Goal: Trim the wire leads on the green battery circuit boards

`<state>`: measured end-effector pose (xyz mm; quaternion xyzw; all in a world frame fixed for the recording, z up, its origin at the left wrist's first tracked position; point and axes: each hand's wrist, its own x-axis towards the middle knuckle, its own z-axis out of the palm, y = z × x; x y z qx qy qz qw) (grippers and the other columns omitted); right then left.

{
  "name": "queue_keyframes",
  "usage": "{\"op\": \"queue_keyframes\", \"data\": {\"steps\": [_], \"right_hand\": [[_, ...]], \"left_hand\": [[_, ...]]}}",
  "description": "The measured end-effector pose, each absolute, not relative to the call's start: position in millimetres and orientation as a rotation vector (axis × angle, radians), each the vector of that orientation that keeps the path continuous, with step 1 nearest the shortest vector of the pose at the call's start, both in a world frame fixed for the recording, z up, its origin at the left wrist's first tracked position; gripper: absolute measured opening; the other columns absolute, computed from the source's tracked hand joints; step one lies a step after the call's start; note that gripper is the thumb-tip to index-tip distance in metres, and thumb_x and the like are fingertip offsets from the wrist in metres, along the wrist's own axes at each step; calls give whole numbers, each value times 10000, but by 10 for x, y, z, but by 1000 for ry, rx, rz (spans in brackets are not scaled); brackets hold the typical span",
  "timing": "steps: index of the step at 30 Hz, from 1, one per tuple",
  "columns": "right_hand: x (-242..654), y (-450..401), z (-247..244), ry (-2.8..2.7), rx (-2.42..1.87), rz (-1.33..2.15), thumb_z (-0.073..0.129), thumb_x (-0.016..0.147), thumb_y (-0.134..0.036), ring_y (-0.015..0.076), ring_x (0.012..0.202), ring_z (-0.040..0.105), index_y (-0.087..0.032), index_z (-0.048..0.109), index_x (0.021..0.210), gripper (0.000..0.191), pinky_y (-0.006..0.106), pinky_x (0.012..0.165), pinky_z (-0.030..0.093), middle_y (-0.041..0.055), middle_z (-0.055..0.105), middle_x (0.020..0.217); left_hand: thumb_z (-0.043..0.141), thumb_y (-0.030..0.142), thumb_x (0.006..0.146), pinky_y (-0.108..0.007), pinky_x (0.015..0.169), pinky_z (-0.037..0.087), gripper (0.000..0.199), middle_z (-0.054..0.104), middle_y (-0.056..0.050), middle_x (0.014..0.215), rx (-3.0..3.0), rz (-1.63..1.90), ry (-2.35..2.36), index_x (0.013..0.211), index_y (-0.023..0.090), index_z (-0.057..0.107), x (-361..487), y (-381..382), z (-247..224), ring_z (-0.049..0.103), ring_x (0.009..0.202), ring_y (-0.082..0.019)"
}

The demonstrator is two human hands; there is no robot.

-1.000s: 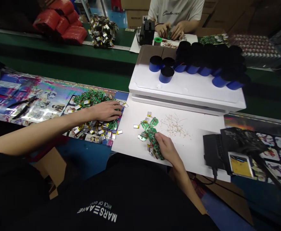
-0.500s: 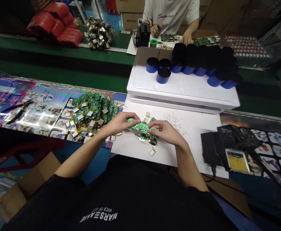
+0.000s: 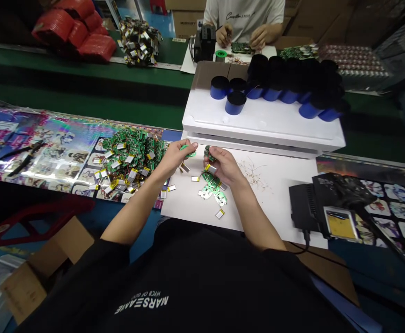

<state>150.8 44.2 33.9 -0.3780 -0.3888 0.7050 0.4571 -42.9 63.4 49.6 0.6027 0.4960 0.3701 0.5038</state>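
Left hand point(image 3: 176, 157) closed in a pinch on a small green circuit board point(image 3: 188, 151), held up off the white paper sheet point(image 3: 178, 206). Right hand point(image 3: 223, 166) grips a second circuit board point(image 3: 208, 153) and a pouch battery point(image 3: 210, 169), keeping both clear of the loose boards point(image 3: 211, 187) below. The main heap of boards point(image 3: 129, 157) sits separately, left, on the printed mat point(image 3: 60, 159).

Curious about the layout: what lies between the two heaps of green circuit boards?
In the head view: the left hand and small pouch batteries, on a white sheet.
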Motion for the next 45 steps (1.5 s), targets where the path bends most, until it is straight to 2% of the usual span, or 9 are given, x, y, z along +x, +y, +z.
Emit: {"op": "queue_keyframes", "data": {"steps": [5, 9, 12, 18, 25, 29, 33, 40, 45], "right_hand": [[1561, 529, 168, -1400, -1175, 1429, 737, 910, -480, 225, 936, 736, -206, 723, 1058, 312, 408, 933, 575, 66, 781, 983], [1819, 409, 242, -1929, -1450, 852, 619, 978, -263, 318, 1289, 614, -181, 715, 1280, 327, 498, 1138, 450, 145, 708, 1335], [1995, 246, 274, -2166, -1716, 603, 667, 935, -249, 394, 1230, 577, -175, 758, 1228, 316, 551, 1063, 470, 188, 670, 1293], [2122, 188, 293, -2291, -1752, 586, 774, 872, -292, 387, 1199, 543, -212, 733, 1149, 291, 515, 1001, 451, 165, 637, 1296], [2292, 224, 671, -1861, -1371, 1473, 832, 814, -396, 144, 614, 503, -227, 625, 912, 285, 294, 601, 384, -56, 552, 684], [2136, 228, 769, -1491, -1201, 1471, 921, 739, -479, 97, 564, 498, -230, 597, 896, 438, 275, 545, 386, -41, 596, 767], [1879, 326, 719, -1374, -1169, 1402, 814, 822, -640, 73, 500, 446, -223, 594, 813, 471, 266, 475, 335, -27, 614, 728], [1456, 434, 517, -1011, -1001, 1788, 684, 812, -821, 63, 419, 268, -244, 589, 839, 585, 263, 435, 218, -73, 545, 623], [1491, 575, 373, -1398, -1295, 1580, 552, 904, -827, 99, 438, 398, -242, 588, 819, 592, 268, 465, 292, -31, 631, 624]], "left_hand": [[614, 578, 946, -313, 696, 409, 452, 509, 8, 649, 1829, 838, 1473, 705, 206, 524, -422, 786, 317, 489, 667, -176], [611, 406, 986, -454, 951, 465, 249, 692, -125, 1039, 2234, 644, 1603, 985, 171, 693, -417, 808, 202, 615, 1014, -313], [634, 348, 987, -523, 1100, 432, 252, 621, -172, 1319, 2292, 761, 1622, 1164, 181, 699, -422, 700, 130, 570, 1240, -357], [639, 316, 995, -502, 1163, 446, 210, 570, -145, 1377, 2177, 1055, 1527, 1168, 209, 695, -395, 358, 73, 543, 1340, -315], [533, 406, 1076, -367, 970, 525, 287, 737, -81, 1153, 2024, 852, 1310, 1269, 221, 635, -210, -84, 359, 693, 1102, -242], [480, 472, 1086, -326, 789, 483, 295, 739, -36, 960, 1925, 741, 1375, 1088, 233, 653, -75, -152, 509, 688, 895, -222], [544, 554, 1025, -299, 609, 341, 449, 491, 27, 625, 1713, 923, 1451, 726, 221, 498, -70, 54, 478, 460, 597, -151], [644, 724, 875, -291, 557, 314, 601, 374, 34, 619, 1326, 1159, 1094, 634, 225, 410, -201, 453, 312, 349, 565, -127], [640, 627, 903, -295, 595, 310, 555, 357, 39, 558, 1568, 1122, 1417, 604, 223, 404, -364, 679, 300, 377, 570, -139]]}}
